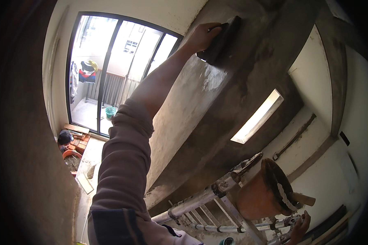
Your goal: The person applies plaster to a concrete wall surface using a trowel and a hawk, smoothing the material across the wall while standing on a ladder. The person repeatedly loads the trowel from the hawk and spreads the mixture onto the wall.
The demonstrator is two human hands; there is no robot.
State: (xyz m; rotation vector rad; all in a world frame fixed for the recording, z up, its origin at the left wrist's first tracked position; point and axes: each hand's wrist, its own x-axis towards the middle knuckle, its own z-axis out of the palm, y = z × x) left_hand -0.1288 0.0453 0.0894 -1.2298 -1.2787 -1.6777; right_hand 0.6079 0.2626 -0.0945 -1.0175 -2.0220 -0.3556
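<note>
My left hand [206, 37] is raised high, its fingers wrapped round the handle of a dark plastering float [221, 41]. The float lies against the wet grey plaster of the wall [249, 57], and a shiny smooth patch shows just below it. At the lower right my right hand [300, 228] is closed on the end of an aluminium ladder [239, 218], partly cut off by the dark rim of the view. Beside that hand an orange bucket [257, 192] sits at the ladder, tilted in the view, with mortar on its rim and a wooden handle [304, 199] sticking out.
A narrow slot window [257, 116] opens in the plastered wall. Sliding glass doors [104, 73] stand at the left, with a green bucket [110, 112] beyond them. On the floor below lie bricks [79, 143], an orange tub [72, 154] and a board [85, 183].
</note>
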